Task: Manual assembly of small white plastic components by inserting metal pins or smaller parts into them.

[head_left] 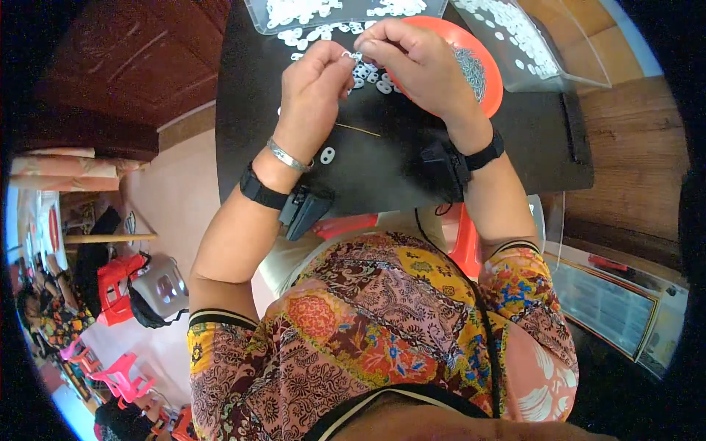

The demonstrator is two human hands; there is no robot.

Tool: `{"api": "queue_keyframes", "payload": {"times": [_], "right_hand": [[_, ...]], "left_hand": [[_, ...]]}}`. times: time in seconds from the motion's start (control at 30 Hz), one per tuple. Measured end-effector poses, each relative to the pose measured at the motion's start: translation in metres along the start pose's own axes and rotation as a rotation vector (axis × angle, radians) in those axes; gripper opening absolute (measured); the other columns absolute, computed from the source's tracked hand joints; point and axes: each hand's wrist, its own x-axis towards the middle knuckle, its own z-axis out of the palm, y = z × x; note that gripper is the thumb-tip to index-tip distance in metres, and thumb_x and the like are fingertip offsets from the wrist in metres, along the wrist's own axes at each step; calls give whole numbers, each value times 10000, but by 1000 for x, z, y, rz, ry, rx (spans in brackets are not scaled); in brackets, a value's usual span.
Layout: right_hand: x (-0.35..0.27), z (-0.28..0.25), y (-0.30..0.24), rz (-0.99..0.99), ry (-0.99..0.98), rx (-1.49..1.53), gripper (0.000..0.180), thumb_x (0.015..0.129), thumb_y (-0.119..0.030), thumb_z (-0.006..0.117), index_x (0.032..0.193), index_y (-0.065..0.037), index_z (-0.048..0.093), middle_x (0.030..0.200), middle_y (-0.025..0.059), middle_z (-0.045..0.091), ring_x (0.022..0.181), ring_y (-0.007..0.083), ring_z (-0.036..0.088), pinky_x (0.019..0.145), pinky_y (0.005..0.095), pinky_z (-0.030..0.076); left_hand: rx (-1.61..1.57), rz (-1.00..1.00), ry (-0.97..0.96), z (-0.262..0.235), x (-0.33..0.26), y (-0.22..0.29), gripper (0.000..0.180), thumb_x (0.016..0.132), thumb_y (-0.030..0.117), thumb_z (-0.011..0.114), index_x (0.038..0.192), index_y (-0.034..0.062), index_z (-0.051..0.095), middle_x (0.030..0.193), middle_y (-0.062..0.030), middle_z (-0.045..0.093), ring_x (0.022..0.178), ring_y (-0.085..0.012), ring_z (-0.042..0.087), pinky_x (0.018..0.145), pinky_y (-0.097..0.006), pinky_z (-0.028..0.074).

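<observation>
Over the far part of the dark table, both my hands meet fingertip to fingertip. My left hand (312, 88) is closed in a pinch on a small white plastic piece (346, 54). My right hand (423, 62) pinches at the other side of it, fingers closed; a bit of grey metal shows between the fingertips, too small to name. Below them lie several loose white oval pieces with two holes (358, 83). Partly behind my right hand is an orange plate (491, 59) holding a heap of small grey metal screws or nails (469, 71).
A clear bin (259, 16) of white pieces stands at the far edge, another clear bin (588, 73) at the far right. A thin brass-coloured stick (359, 130) and one white oval piece (328, 155) lie on the black table (382, 173) nearer me. Dark device boxes hang at both wrists.
</observation>
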Motion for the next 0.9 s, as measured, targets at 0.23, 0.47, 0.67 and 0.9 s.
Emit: {"api": "queue_keyframes", "payload": {"times": [0.23,0.47,0.67,0.9], "right_hand": [[-1,1,-3,23,-24,48,155,903,-151,556,890,-6,609,742,-9,581,678,65,516,619,226,433],[0,5,-2,-17,7,27,154,888,-154,570,853,-7,601,682,14,565,634,76,514,592,239,428],[0,14,-4,34,-8,13,145,868,-142,583,847,-2,611,702,26,607,658,85,548,598,240,433],[-1,15,10,9,68,161,151,862,-149,589,852,-1,618,706,42,625,656,91,564,599,247,441]], "left_hand": [[55,-1,-12,1,-1,1,144,874,127,532,782,21,561,620,2,531,566,-59,469,515,-212,382],[27,-23,-12,1,-1,0,147,884,120,521,769,33,550,642,7,532,575,-61,465,521,-206,380],[-116,-82,36,0,-9,-3,146,897,115,506,782,40,556,644,5,543,555,-58,466,511,-198,369],[-108,-176,-5,0,-3,0,136,901,123,497,810,53,571,648,0,567,533,-58,476,499,-190,354]]}}
